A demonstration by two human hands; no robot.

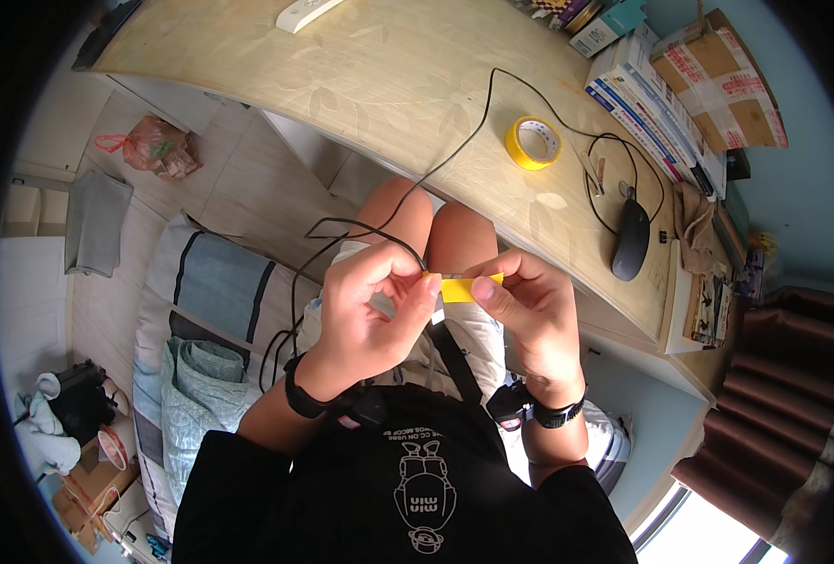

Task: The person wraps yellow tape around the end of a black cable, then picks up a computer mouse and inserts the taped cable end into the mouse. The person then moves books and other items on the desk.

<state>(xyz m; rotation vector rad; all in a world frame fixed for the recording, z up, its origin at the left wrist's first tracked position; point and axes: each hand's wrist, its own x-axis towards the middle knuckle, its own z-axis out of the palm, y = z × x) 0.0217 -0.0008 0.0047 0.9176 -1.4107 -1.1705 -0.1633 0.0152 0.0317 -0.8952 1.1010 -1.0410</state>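
Note:
A short strip of yellow tape (pixel 457 290) is stretched between my two hands above my lap. My left hand (pixel 372 299) pinches a black cable (pixel 400 246) together with the tape's left end, thumb against fingertips. At the other end, the thumb and forefinger of my right hand (pixel 530 305) grip the tape. From my left hand the cable loops over my knees, hangs at the left and runs across the desk. A black computer mouse (pixel 631 241) lies on the desk at the right with a cable attached. The roll of yellow tape (pixel 533 143) rests near the desk's front edge.
The wooden desk (pixel 360 70) spans the far side, its edge just beyond my knees. Books (pixel 647 108) and a taped cardboard box (pixel 723 83) stand at its right end. A striped bed (pixel 205 273) is beneath me. On the floor at left lies a red plastic bag (pixel 158 148).

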